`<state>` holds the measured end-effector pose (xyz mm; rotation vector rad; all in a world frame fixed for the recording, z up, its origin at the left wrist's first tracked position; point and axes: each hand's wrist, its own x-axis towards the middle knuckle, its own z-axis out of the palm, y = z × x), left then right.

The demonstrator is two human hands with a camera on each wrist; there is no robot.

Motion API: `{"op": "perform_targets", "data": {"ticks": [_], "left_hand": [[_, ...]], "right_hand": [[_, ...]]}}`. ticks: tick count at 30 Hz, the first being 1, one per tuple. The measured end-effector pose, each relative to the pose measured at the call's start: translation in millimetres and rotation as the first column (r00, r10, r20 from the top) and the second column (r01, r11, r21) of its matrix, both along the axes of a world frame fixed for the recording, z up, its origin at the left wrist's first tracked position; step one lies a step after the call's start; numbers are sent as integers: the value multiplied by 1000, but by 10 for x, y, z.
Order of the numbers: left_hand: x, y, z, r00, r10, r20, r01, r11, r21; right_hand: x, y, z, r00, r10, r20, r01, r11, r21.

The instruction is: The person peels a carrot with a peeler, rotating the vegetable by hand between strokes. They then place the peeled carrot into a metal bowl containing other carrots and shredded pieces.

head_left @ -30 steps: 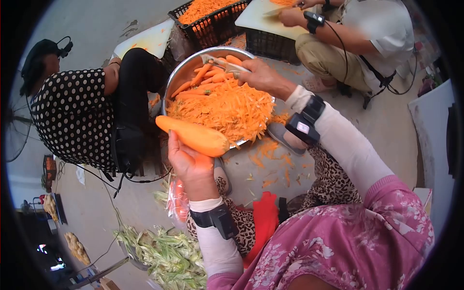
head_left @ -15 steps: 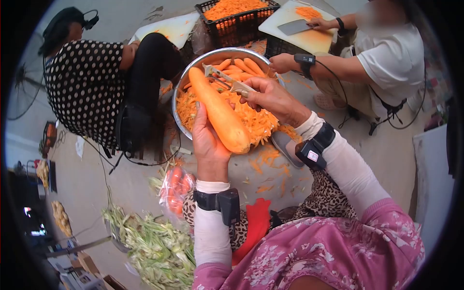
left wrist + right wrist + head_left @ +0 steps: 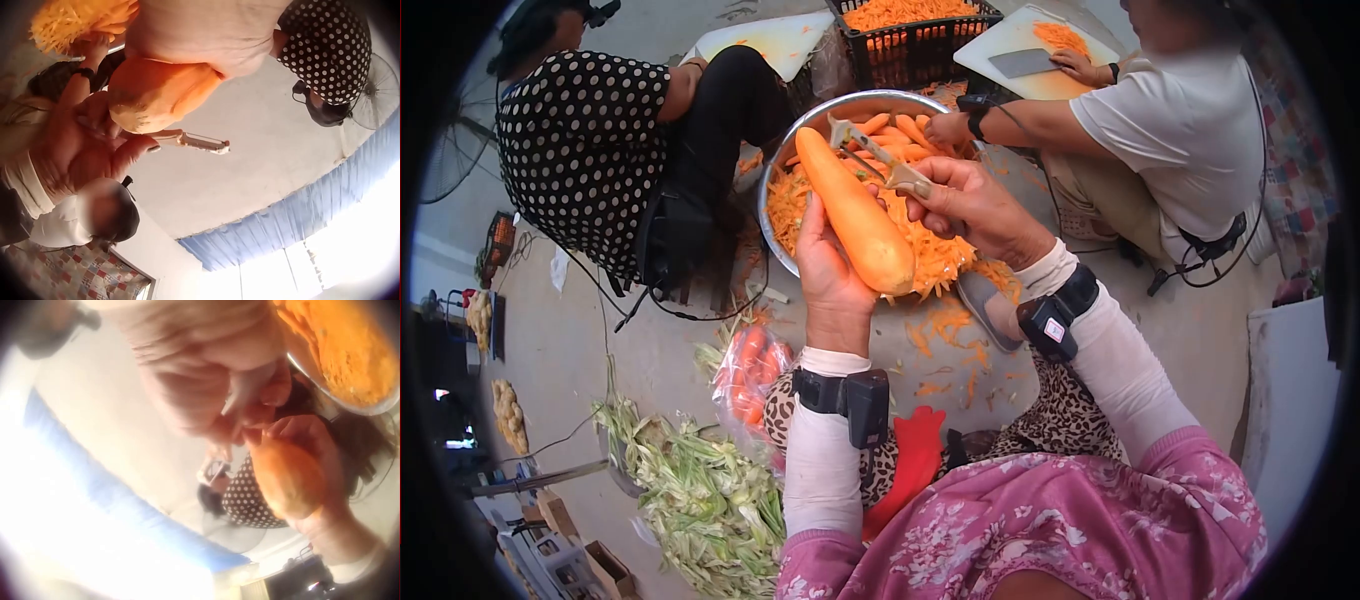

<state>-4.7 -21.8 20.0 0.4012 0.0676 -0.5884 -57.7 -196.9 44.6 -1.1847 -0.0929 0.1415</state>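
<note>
In the head view my left hand (image 3: 832, 270) grips a large peeled-looking carrot (image 3: 855, 215), its thick end toward me and its thin end over the bowl. My right hand (image 3: 980, 210) holds a pale-handled peeler (image 3: 880, 160) by its handle, the peeler head just right of the carrot's upper part. Below both hands stands a round metal bowl (image 3: 772, 228) with whole carrots at the back and a heap of orange peelings (image 3: 935, 245) in front. The left wrist view shows the carrot's blunt end (image 3: 134, 119) and the peeler's blade (image 3: 206, 145) sticking out beyond it.
A person in a dotted top (image 3: 585, 150) crouches at the left. At the right another person (image 3: 1160, 125) reaches one hand to the bowl's rim, beside a cutting board with a cleaver (image 3: 1020, 63). A black crate (image 3: 900, 50) stands behind; bagged carrots (image 3: 750, 375) and husks (image 3: 700, 500) lie near me.
My left hand has turned the carrot from lying crosswise to pointing away from me. The peeler has come down beside it. The person at right has put down the cleaver and reached to the bowl.
</note>
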Motion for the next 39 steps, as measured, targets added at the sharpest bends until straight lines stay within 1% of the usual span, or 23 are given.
{"op": "perform_targets", "data": {"ticks": [2,4,6,8,10,12,13,15,16,17,18,20,23,24,26,27,29,30,32,34,37,38,39], "left_hand": [[39,-70,49,988,155,-16,-153,984,96],[-20,-93,172,986,165,-21,-162,982,99],[-53,-74,249,985,171,-18,-168,981,100],[-96,-68,257,985,171,-12,-167,974,151],[-117,-37,210,988,155,-21,-151,980,131],[-145,-37,149,990,137,-17,-134,985,109],[-128,-42,101,990,138,30,-140,985,100],[-133,-40,82,987,143,77,-150,984,95],[-53,-73,127,974,206,98,-221,959,177],[-76,-85,130,957,256,138,-284,926,251],[-96,-85,108,956,260,136,-287,924,253],[-176,-75,53,939,248,240,-322,879,353],[-106,-94,-41,953,214,214,-284,875,392],[-98,-94,-70,953,214,214,-285,874,393],[-113,-95,-104,986,130,102,-158,927,340],[-127,-94,-105,986,129,105,-157,927,340],[-153,-100,-91,999,35,21,-38,982,187],[-118,-113,-41,999,40,13,-42,982,186],[-172,-119,21,997,51,-52,-46,995,91],[-222,-83,10,999,42,-33,-38,994,98],[-174,-49,86,996,80,-44,-74,991,115],[-167,-33,107,994,94,-63,-85,988,132],[-162,-15,116,991,109,-81,-96,984,149]], "right_hand": [[94,-25,6,999,35,-2,-35,999,-22],[90,-15,57,998,69,4,-68,997,-45],[71,-11,121,986,-27,162,92,907,-411],[38,21,123,988,-66,142,115,919,-377],[-26,80,117,987,-110,116,144,927,-346],[-94,204,123,980,-151,133,193,893,-407],[-88,250,114,969,-147,200,228,847,-480],[-103,322,91,968,-147,201,235,808,-540],[19,330,100,972,-138,188,225,768,-600],[37,351,21,954,-158,255,282,762,-582],[27,363,5,956,-154,252,276,765,-582],[-52,394,-18,947,-172,271,313,686,-657],[50,396,25,962,-132,240,265,663,-700],[65,389,3,962,-131,240,265,664,-700],[65,373,-53,973,-141,182,220,805,-551],[45,369,2,973,-142,184,222,805,-550],[-3,340,169,989,-147,-30,133,950,-283],[72,282,180,989,-142,-38,125,950,-286],[99,159,147,998,-35,-53,36,999,0],[42,120,161,998,-59,-36,59,998,14],[131,10,181,992,-128,16,129,979,-157],[143,1,182,992,-128,17,129,979,-159],[151,-7,181,985,-166,41,171,938,-303]]}}
